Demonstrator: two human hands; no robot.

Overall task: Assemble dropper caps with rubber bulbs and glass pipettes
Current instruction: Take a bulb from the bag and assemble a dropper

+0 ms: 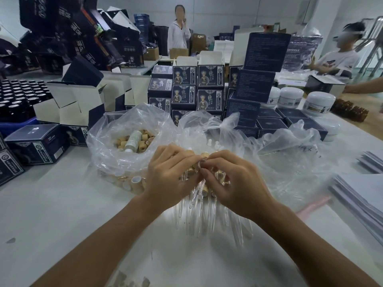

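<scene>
My left hand (172, 172) and my right hand (232, 181) meet fingertip to fingertip over the table, pinching a small wooden-look dropper cap (204, 155) between them. A clear glass pipette (200, 165) shows between the thumbs, but which hand holds it I cannot tell. Under the hands lies a pile of clear glass pipettes (199, 216) and loose tan caps (132, 182). A clear plastic bag (116, 146) behind the left hand holds more tan caps. White rubber bulbs (216, 144) sit in a second clear bag (228, 129) behind the right hand.
Stacks of dark blue product boxes (184, 90) stand behind the bags. Open boxes (78, 104) and a tray of dark bottles (18, 94) are at the left. White jars (320, 100) and paper stacks (360, 195) lie to the right. Two people are at the back.
</scene>
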